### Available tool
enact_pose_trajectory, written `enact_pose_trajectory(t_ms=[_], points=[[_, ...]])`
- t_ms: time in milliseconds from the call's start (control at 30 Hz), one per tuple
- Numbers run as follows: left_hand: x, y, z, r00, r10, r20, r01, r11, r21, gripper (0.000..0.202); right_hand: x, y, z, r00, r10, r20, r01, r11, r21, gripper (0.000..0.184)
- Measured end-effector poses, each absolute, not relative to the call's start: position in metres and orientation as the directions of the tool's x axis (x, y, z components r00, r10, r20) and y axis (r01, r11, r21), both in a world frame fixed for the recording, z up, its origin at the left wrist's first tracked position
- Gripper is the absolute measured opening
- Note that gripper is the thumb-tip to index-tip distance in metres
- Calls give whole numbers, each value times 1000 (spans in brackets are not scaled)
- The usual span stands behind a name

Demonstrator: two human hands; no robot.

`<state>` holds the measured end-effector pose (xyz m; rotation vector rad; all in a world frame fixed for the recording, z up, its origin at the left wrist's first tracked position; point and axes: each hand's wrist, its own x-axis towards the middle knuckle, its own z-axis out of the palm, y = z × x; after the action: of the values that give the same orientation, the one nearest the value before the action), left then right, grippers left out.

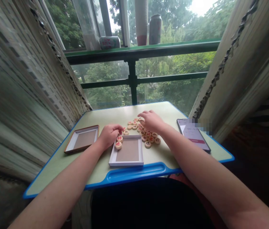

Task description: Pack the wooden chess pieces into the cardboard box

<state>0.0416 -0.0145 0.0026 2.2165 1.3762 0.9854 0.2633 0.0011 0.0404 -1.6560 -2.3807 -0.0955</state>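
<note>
Several round wooden chess pieces (148,139) with red and dark characters lie scattered on a small green table (106,117) with a blue rim. My left hand (109,134) is curled at the upper left corner of a shallow white box (127,151), fingers closed beside two pieces (119,142) lying in that corner. My right hand (151,121) rests palm down on the far side of the pile, fingers bent over the pieces; whether it grips one is hidden.
The box's other half (82,139) lies open at the table's left. A phone (193,133) lies at the right edge. Curtains hang on both sides. A window ledge (141,51) behind holds cans and a cup.
</note>
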Motion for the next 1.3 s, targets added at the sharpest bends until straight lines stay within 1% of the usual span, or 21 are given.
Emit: enact_pose_trajectory(t_ms=[67,100,133,200,267,333,400,500,600,733,867,933,1000,1133,1200,1300], points=[[41,-14,4,270,868,417,666,-481,571,35,249,6,26,-468,830,305,854,513,-86,40],[40,-13,4,250,868,429,682,-472,559,36,243,8,21,-516,804,296,821,562,-98,41],[39,-12,4,225,873,433,697,-455,554,37,238,11,16,-572,780,252,786,610,-104,39],[38,-9,3,180,887,425,725,-411,552,41,232,15,12,-621,756,208,753,649,-109,35],[36,-7,1,192,891,412,751,-404,523,45,231,17,13,-588,784,201,779,615,-123,32],[35,-4,-2,279,878,389,759,-450,471,46,234,17,16,-524,825,213,818,557,-144,32],[35,-2,-4,383,856,348,743,-509,434,46,237,17,20,-511,834,208,827,543,-147,33],[34,1,-6,447,839,311,737,-543,403,44,242,17,22,-537,834,127,819,551,-160,35],[32,3,-6,447,835,320,753,-544,370,42,247,19,23,-476,877,66,857,480,-189,41],[31,4,-6,427,834,351,751,-543,377,43,256,24,22,-370,921,118,901,387,-195,46],[31,3,-5,356,836,418,751,-522,405,45,262,29,21,-410,904,123,892,426,-152,36],[31,2,-5,340,835,432,751,-518,410,45,264,29,22,-424,897,123,889,438,-133,33],[31,2,-5,342,833,435,749,-521,409,45,265,27,25,-422,901,102,889,433,-150,35],[30,2,-4,348,833,429,758,-520,394,44,269,19,34,-405,915,2,895,396,-203,39],[30,1,-3,356,836,417,767,-516,381,45,270,16,38,-399,917,-12,901,390,-190,34],[31,-1,-2,377,831,409,768,-527,364,45,270,12,43,-403,915,7,903,400,-156,26]])
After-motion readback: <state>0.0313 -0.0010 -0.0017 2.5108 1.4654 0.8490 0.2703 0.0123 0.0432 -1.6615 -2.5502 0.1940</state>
